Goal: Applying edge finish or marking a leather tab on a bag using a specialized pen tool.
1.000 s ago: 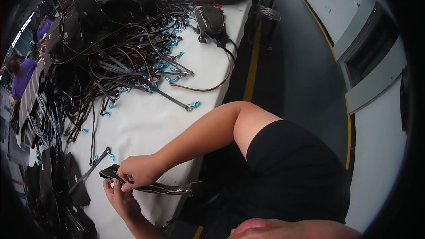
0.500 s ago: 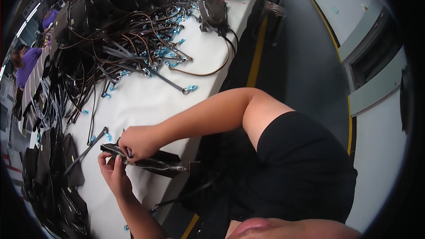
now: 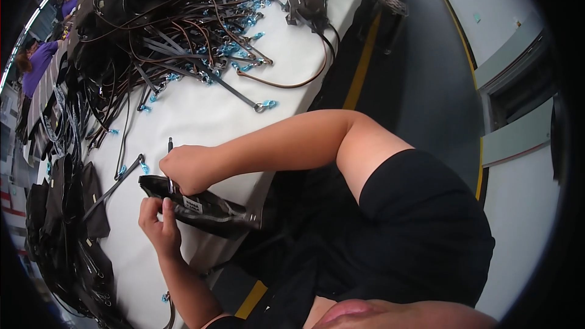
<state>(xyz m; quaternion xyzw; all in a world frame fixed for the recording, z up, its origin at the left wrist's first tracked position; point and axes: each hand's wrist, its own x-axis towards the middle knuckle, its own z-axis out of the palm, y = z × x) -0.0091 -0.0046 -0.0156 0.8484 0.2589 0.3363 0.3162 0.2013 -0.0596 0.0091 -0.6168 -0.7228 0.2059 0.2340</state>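
Hands (image 3: 159, 222) (image 3: 190, 169) across partly obscured dark pouch (image 3: 213, 216)

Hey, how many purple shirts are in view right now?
2: a nearer shirt across the table at the left, and a farther shirt above it in the picture. Others may be hidden behind the bags.

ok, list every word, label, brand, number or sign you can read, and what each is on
White label on the dark bag in the left hand: small dark lettering; I won't copy it out.
Small pale tags on the heaped bags at left: too small to tell any lettering.
Pale green patch on the right-hand wall: too small to tell any text.
Nothing else I can read.
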